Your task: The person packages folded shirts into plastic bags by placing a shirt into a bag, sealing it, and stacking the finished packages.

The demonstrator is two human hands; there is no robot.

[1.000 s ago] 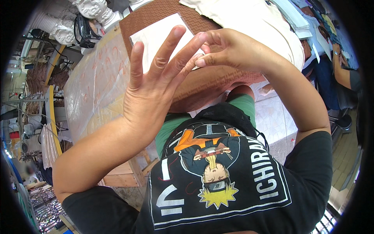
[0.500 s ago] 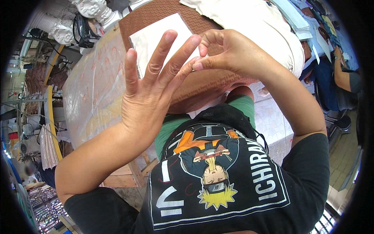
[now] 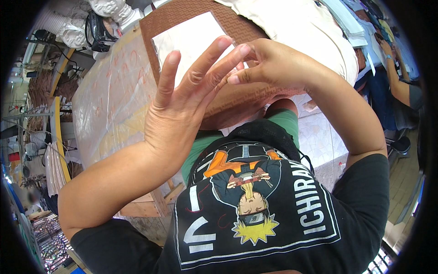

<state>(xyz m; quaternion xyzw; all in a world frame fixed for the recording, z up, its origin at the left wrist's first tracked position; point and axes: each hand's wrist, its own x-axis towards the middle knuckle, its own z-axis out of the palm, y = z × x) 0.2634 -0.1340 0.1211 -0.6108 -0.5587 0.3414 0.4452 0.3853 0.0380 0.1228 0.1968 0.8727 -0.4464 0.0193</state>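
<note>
My left hand [image 3: 182,91] is raised over the table, its outer fingers stretched and spread. The index finger bends toward my right hand, and the thumb is hidden behind the hand. My right hand [image 3: 273,64] comes in from the right with thumb and index finger pinched together against the left fingertips. Whatever is pinched there is too small or too hidden to make out. Beyond the hands, a flat white rectangular piece [image 3: 185,39], with a shiny edge like clear plastic, lies on a brown textured cloth [image 3: 157,22].
Clear plastic sheeting [image 3: 107,91] covers the table's left part. Cream fabric [image 3: 292,23] lies at the far right, beside stacked light blue garments [image 3: 349,23]. A black bag [image 3: 98,34] and white ornate columns [image 3: 112,8] stand far left. Another person's arm [image 3: 397,80] reaches toward clothes at right.
My left hand has shifted slightly right, and its fingers now overlap my right fingertips more. My right hand has moved slightly right. The other person's arm has reached farther up.
</note>
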